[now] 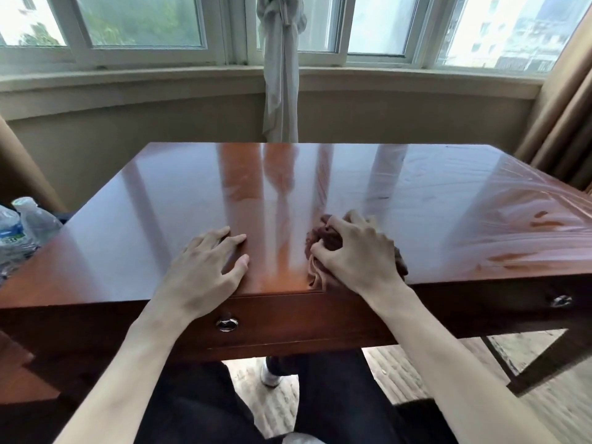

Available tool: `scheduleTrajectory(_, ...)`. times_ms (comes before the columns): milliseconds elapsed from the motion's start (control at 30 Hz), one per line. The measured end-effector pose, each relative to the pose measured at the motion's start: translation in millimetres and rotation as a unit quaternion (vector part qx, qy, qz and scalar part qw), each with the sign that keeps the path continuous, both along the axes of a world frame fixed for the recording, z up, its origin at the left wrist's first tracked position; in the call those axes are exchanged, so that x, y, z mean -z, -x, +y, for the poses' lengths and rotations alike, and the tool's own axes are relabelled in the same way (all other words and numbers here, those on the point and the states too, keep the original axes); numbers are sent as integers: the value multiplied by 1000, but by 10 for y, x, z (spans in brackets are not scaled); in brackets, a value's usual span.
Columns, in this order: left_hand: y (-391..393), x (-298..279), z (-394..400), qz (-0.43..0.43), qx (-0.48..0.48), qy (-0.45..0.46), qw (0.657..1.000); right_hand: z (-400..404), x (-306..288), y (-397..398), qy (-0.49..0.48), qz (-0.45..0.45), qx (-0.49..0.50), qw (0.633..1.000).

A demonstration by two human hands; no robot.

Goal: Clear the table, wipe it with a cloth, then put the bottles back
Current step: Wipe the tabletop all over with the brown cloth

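cloth [323, 248] bunched under right grip [355, 254]

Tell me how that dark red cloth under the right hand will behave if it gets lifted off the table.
Probably floppy: the cloth lies bunched in soft folds under the right hand. It looks light for its bulk, so it should lift easily. On the glossy table it likely slides readily when pushed.

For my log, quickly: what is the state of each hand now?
Left hand: open, flat on glossy wooden table.
Right hand: gripping crumpled reddish-brown cloth.
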State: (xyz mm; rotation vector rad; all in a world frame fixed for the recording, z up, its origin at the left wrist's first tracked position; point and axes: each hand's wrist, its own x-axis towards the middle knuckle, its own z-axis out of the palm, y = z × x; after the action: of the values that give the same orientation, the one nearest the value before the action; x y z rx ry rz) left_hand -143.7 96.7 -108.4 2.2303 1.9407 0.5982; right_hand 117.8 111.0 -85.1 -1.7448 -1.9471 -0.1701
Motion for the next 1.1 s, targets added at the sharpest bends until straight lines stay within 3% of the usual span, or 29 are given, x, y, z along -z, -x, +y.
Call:
scheduleTrajectory(67,-2,3,-5,-2,3,-1,1000,-288,89,-67,-7,33,-85,996)
scheduleTrajectory(133,7,2,5,-4,3,-4,1000,-103,6,-222,16,32,-104,994)
scheduleTrajectory(233,-4,-1,2,-2,3,-3,1000,439,-94,-269,53,13,-1,999)
scheduleTrajectory(300,-2,-6,2,-1,1,-5,1000,363,-42,-171,34,7,18,999)
scheduleTrajectory(400,6,12,-7,-4,0,-5,1000,-56,48,-182,23,31,-83,996)
scheduleTrajectory(467,8,12,6,-3,0,-7,1000,89,-89,-293,61,34,-120,990)
scheduleTrajectory(567,3,2,-5,1,-3,-3,1000,916,-302,-403,90,-14,-58,994)
scheduleTrajectory(667,1,-5,-13,5,-3,-7,1000,1461,-594,-501,21,29,44,998)
scheduleTrajectory(767,4,-9,8,12,-5,-10,1000,1255,-614,-455,-54,62,41,996)
scheduleTrajectory(900,-1,3,4,13,-5,-13,1000,415,-68,-215,52,-37,-59,996)
scheduleTrajectory(1100,10,14,8,9,-5,-14,1000,257,-56,-229,17,-21,-80,996)
